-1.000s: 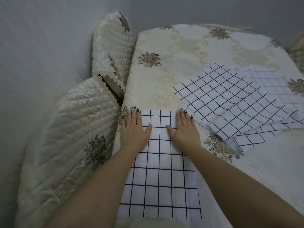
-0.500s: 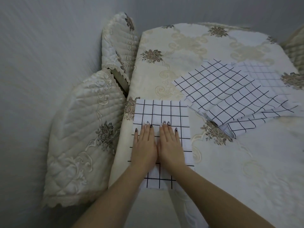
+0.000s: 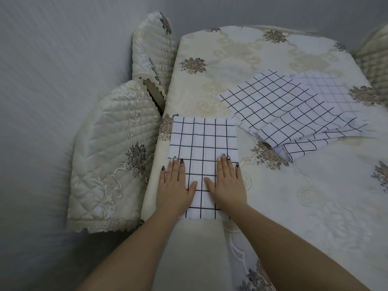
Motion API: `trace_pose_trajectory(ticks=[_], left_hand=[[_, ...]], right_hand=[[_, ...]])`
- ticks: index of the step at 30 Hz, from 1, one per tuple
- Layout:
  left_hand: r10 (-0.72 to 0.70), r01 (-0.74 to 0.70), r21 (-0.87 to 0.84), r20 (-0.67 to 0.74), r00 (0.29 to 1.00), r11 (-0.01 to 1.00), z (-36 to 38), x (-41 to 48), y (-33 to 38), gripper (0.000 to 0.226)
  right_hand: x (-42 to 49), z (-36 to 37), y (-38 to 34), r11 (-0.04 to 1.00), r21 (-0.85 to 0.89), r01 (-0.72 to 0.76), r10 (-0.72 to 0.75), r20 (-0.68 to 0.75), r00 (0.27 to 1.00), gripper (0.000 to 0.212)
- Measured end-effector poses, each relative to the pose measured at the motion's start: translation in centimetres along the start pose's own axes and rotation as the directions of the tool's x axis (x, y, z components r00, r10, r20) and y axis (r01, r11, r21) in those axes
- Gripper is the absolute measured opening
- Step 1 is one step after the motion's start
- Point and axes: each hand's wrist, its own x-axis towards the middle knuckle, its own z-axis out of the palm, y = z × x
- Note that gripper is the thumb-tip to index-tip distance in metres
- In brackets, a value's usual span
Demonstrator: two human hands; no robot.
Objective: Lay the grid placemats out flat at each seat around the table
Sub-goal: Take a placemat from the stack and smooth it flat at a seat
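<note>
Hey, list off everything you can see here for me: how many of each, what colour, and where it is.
flat placemat: one, white with black grid, at the table's near left edge
placemat pile: at least two overlapping, exact count unclear, white with black grid, mid-table, right of the flat placemat
tablecloth: one, cream with brownish flowers, covering the table
quilted chair covers: three, cream; two on the table's left, part of one at the far right
wall: grey, left and behind
left hand, right hand: two, bare, fingers straight, pressing on the flat placemat's near half
</note>
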Motion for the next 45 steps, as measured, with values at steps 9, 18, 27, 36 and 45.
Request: trace_pose_trajectory(ticks=[9,18,27,36,45], left_hand=[[-0.044,0.049,-0.053,0.093,0.995,0.997,-1.4,0.0,-0.2,0.091],[-0.243,0.235,-0.888,0.146,0.959,0.395,-7.8,-4.4,3.5,0.039],[-0.093,0.368,-0.93,0.365,0.926,0.018,-7.7,-11.0,11.9,0.028],[0.308,0.305,-0.922,0.369,0.877,0.236,-6.4,-16.2,24.0,0.031],[0.652,0.188,-0.899,0.42,0.631,0.396,-4.8,-25.7,34.9,0.024]], right_hand=[[-0.2,-2.9,1.6,0.999,-0.002,-0.054,0.053,0.207,0.977,0.078],[-5.0,-7.2,-0.9,0.541,0.825,-0.161,0.254,0.022,0.967,0.052],[-14.6,-8.9,2.5,-0.012,0.989,-0.147,0.613,0.123,0.781,0.018],[-26.5,-9.2,11.5,-0.107,0.992,-0.065,0.877,0.125,0.464,0.018],[-41.5,-7.4,17.2,-0.164,0.986,0.032,0.986,0.163,0.023,0.011]])
